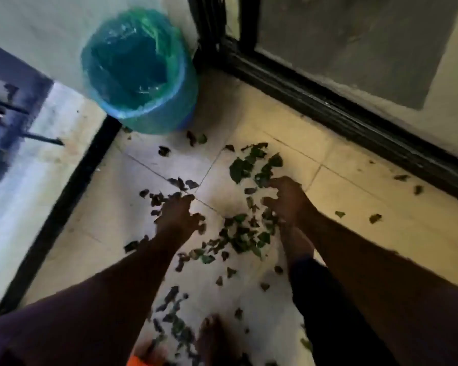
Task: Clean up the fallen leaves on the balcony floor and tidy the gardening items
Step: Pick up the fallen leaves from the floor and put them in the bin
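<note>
Green and dried fallen leaves point(245, 233) lie scattered over the pale tiled balcony floor point(354, 196), thickest between my two arms. My left hand point(179, 213) reaches down among dark leaves at the tile joint, fingers curled onto them. My right hand point(286, 198) is low on the floor at the edge of a cluster of bigger green leaves point(251, 166), fingers bent over them. Whether either hand has leaves enclosed is blurred. A blue bin with a green plastic liner point(140, 72) stands open in the far corner.
A black sliding-door track point(354, 120) runs along the right, with glass above it. A black edge strip point(64, 204) borders the floor on the left, with a drop beyond. My bare feet point(212, 336) and dark trouser leg stand among leaves at the bottom.
</note>
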`<action>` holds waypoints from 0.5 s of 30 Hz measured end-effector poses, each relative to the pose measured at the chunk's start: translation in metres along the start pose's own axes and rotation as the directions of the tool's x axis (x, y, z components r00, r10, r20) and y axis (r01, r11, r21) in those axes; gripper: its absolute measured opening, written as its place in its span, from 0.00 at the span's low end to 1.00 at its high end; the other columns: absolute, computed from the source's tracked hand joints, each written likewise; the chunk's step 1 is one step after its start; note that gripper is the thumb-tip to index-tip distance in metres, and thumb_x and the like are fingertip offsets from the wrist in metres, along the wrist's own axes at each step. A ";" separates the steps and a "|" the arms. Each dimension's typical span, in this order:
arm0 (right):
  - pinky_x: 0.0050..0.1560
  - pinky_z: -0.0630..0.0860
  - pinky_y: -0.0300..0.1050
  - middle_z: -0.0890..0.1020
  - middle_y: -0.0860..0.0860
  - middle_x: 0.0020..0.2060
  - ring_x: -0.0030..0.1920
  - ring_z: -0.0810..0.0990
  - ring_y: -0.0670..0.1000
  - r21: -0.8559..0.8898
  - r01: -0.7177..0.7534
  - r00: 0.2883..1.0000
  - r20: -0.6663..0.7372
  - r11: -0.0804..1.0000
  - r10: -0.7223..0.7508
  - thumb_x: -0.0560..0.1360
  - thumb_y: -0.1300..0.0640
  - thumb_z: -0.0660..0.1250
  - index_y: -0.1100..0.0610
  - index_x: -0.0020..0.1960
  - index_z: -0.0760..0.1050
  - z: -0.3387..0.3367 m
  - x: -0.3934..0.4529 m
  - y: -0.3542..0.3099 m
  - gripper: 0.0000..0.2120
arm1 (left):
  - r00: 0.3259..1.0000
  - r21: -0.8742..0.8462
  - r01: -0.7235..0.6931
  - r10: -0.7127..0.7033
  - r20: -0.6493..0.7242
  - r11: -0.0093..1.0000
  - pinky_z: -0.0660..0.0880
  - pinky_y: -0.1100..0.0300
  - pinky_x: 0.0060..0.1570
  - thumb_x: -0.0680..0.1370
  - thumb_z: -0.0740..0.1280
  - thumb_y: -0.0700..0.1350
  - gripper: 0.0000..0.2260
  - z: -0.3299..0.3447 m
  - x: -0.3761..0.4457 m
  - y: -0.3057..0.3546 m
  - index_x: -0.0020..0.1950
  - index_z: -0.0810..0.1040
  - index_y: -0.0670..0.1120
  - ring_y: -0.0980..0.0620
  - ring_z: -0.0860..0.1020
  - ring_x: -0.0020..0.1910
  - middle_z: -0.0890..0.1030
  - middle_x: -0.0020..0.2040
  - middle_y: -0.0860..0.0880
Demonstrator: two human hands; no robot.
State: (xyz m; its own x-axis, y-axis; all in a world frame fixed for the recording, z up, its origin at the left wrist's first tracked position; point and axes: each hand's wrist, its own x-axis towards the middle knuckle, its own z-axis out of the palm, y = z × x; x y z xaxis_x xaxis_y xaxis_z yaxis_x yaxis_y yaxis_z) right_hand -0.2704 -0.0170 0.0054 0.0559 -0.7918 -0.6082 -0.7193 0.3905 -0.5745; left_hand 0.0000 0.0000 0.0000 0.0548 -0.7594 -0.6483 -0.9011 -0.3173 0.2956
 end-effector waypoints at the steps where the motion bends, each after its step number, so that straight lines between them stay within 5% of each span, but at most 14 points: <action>1: 0.68 0.67 0.52 0.71 0.57 0.65 0.66 0.70 0.57 -0.063 0.027 0.999 0.039 0.998 -0.025 0.72 0.52 0.72 0.58 0.66 0.73 0.009 0.030 0.011 0.25 | 0.999 0.082 -0.015 0.018 -0.046 0.997 0.75 0.49 0.57 0.72 0.71 0.47 0.24 0.012 0.016 -0.008 0.67 0.73 0.48 0.43 0.75 0.59 0.74 0.64 0.44; 4: 0.68 0.68 0.54 0.68 0.59 0.66 0.66 0.69 0.61 -0.263 -0.005 0.988 0.146 0.965 0.045 0.67 0.45 0.75 0.56 0.71 0.66 0.012 0.110 0.039 0.38 | 0.991 0.194 -0.045 0.067 -0.111 0.980 0.72 0.46 0.62 0.75 0.69 0.49 0.26 0.054 0.059 -0.016 0.72 0.68 0.50 0.42 0.71 0.65 0.67 0.72 0.44; 9: 0.67 0.65 0.57 0.59 0.58 0.70 0.68 0.61 0.64 -0.419 0.029 0.998 0.066 0.907 -0.001 0.62 0.43 0.78 0.49 0.75 0.53 0.013 0.173 0.060 0.50 | 0.946 0.222 -0.265 0.298 -0.129 0.938 0.73 0.48 0.56 0.77 0.65 0.50 0.32 0.108 0.141 0.041 0.77 0.52 0.59 0.41 0.67 0.66 0.49 0.79 0.46; 12: 0.62 0.70 0.53 0.64 0.56 0.66 0.64 0.66 0.59 -0.499 0.163 0.986 0.051 0.851 -0.159 0.69 0.48 0.73 0.50 0.71 0.62 0.037 0.180 0.071 0.34 | 0.905 0.330 -0.360 0.413 -0.106 0.873 0.72 0.46 0.55 0.77 0.62 0.56 0.31 0.120 0.168 0.071 0.75 0.49 0.63 0.39 0.64 0.65 0.51 0.77 0.45; 15: 0.54 0.74 0.46 0.76 0.55 0.54 0.53 0.76 0.55 -0.405 0.390 0.916 0.076 0.827 -0.394 0.73 0.60 0.69 0.57 0.54 0.78 0.044 0.189 0.076 0.10 | 0.851 0.294 -0.467 0.514 -0.105 0.834 0.68 0.56 0.54 0.79 0.60 0.55 0.21 0.122 0.183 0.055 0.72 0.65 0.57 0.46 0.66 0.63 0.63 0.70 0.47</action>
State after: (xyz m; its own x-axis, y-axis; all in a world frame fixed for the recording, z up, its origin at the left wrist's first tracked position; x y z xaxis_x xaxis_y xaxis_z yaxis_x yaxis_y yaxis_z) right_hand -0.2843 -0.1160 -0.1776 0.3875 -0.8433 -0.3723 -0.8538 -0.1759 -0.4901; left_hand -0.0923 -0.0871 -0.1875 -0.3712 -0.8693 -0.3265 -0.9036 0.2572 0.3425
